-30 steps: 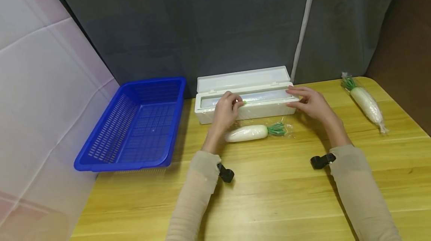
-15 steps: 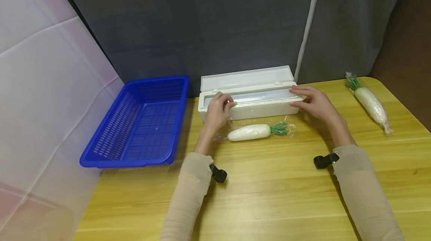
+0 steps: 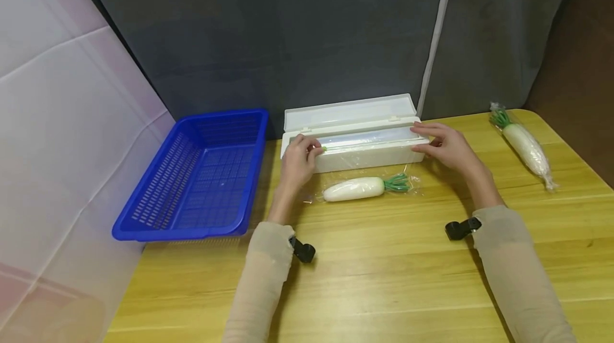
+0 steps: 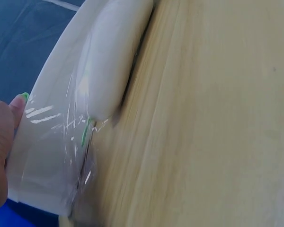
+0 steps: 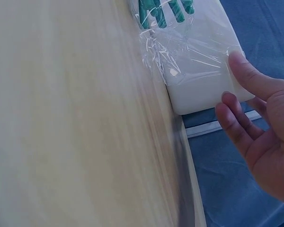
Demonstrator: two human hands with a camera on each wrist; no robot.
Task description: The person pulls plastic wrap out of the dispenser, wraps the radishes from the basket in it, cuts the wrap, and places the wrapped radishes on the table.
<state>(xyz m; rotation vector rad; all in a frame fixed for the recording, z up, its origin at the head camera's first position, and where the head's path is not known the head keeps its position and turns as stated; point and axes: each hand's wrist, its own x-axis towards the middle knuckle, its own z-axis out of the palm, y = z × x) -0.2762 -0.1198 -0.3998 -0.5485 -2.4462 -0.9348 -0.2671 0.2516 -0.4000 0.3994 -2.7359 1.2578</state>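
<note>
In the head view, my left hand (image 3: 297, 162) pinches a small green slide cutter (image 3: 324, 148) at the front top edge of a white cling film dispenser (image 3: 369, 159). The dispenser's lid (image 3: 350, 112) stands tipped back, baring the roll inside. My right hand (image 3: 448, 146) holds the dispenser's right end, thumb at the front, a finger on the top rim. Clear cling film (image 4: 49, 137) hangs over the front and reaches a white radish (image 3: 355, 189) with green stalks, lying on the table just before the dispenser. The left fingertips are mostly hidden in the left wrist view.
A blue plastic basket (image 3: 246, 188) stands to the left, partly beyond the table's edge. At the far right lies another radish (image 3: 525, 148), wrapped in film. A dark grey curtain (image 3: 268, 39) hangs behind the wooden table (image 3: 384, 274).
My left hand has slid left along the dispenser's front edge with the green slide cutter. The right hand keeps its place at the right end. The head view has shifted slightly.
</note>
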